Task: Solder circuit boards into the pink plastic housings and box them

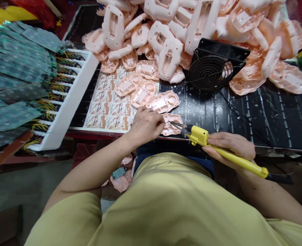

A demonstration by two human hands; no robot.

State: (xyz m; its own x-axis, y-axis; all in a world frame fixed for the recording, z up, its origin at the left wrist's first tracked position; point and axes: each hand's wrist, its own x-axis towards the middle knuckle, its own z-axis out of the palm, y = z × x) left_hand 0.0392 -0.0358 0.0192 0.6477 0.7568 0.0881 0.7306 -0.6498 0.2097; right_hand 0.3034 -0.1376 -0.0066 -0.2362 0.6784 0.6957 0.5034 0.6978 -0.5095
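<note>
My right hand [231,147] is wrapped round the yellow handle of a soldering iron [199,135]. The iron's tip points left and reaches into a pink plastic shell [175,119] at the table's front edge. My left hand [148,123] is closed at the left side of this shell, thumb and fingers pressed together. What they pinch, if anything, is too small to make out. Just beyond, another pink shell [164,101] lies with its inner side up, and more open shells [144,93] lie to its left.
Pink shells [166,59] are heaped along the back. A black fan [209,71] with a wire grille stands right of centre, its cable trailing over the black tabletop [276,116]. At left, a white rack [63,112] holds green circuit boards [20,65] with yellow wires. Printed sheets [107,109] lie beneath the shells.
</note>
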